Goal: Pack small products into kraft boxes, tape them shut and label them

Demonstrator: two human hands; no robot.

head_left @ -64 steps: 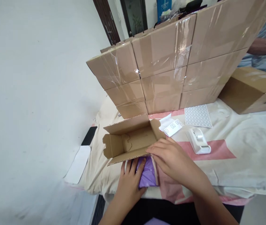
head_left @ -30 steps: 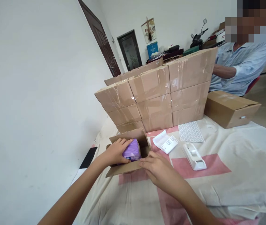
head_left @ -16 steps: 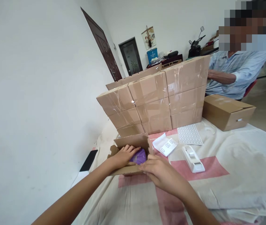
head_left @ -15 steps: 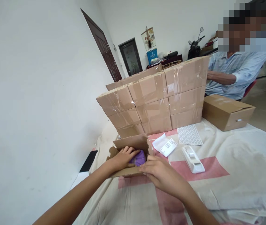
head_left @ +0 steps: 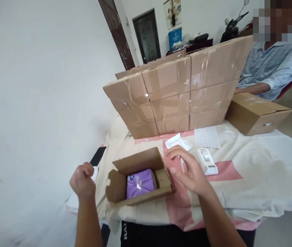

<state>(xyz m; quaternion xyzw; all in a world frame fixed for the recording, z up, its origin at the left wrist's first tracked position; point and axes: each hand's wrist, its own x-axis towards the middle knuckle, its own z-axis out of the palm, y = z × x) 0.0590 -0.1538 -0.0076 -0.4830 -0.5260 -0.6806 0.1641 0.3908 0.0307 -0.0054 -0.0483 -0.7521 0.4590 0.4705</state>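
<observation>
An open cardboard box (head_left: 120, 187) sits near the front edge of the cloth-covered table (head_left: 259, 171). A purple packet (head_left: 139, 183) lies flat inside it. My left hand (head_left: 83, 180) is raised to the left of the box, off the table's edge, curled into a loose fist with nothing visible in it. My right hand (head_left: 185, 168) hovers just right of the box with its fingers spread and empty, close to a white tape dispenser (head_left: 206, 161).
A wall of taped cardboard boxes (head_left: 177, 92) stands at the back of the table. A single brown box (head_left: 257, 111) lies at the right. A sticker sheet (head_left: 207, 137) and white labels (head_left: 178, 142) lie near the dispenser. Another person in a blue shirt (head_left: 274, 65) sits behind.
Both hands have come off the box: the left one pulled out to the left and closed, the right one lifted away to the right. The purple packet now lies alone in the box.
</observation>
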